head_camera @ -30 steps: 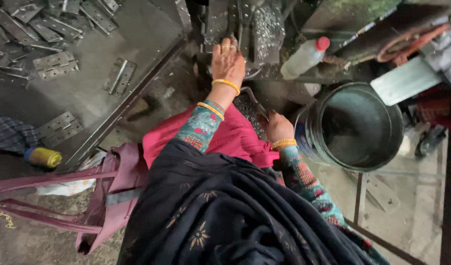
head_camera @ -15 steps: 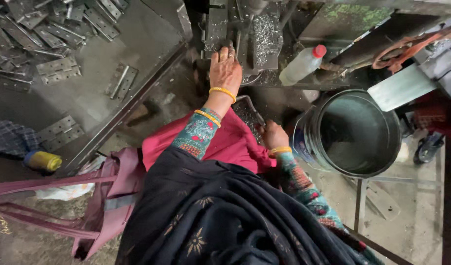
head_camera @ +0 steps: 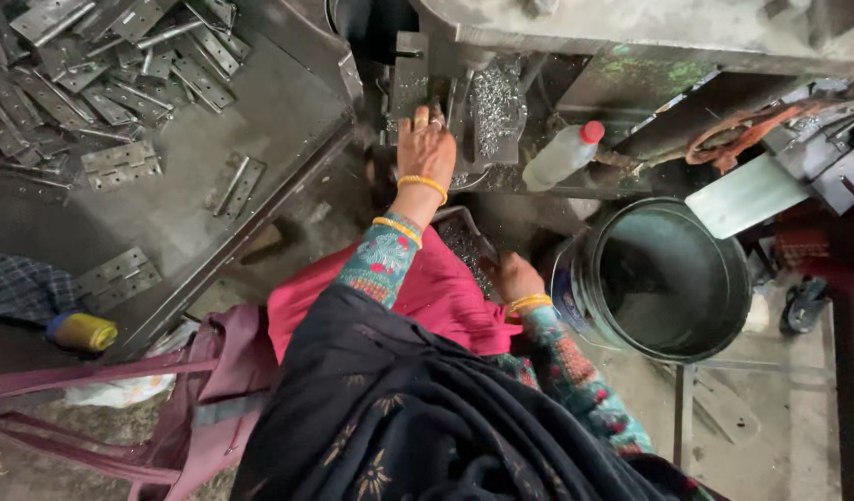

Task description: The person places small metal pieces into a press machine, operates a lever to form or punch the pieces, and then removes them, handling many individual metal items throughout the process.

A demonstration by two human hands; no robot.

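Machine parts [head_camera: 418,88] of grey metal sit straight ahead of us, and our left hand [head_camera: 427,148] reaches up to them, arm outstretched, fingers curled against the metal; we cannot tell whether it grips anything. Our right hand [head_camera: 518,276] rests lower, nearer us than the machine, loosely closed at a small tray of metal shavings [head_camera: 464,243], beside a dark bucket [head_camera: 664,278].

Left hand [head_camera: 426,147] fingertips hidden in machine slot [head_camera: 433,91]; right hand [head_camera: 517,276] fingers out of sight behind tray [head_camera: 463,239]; hinge pile [head_camera: 93,56] cut off at top-left edge.
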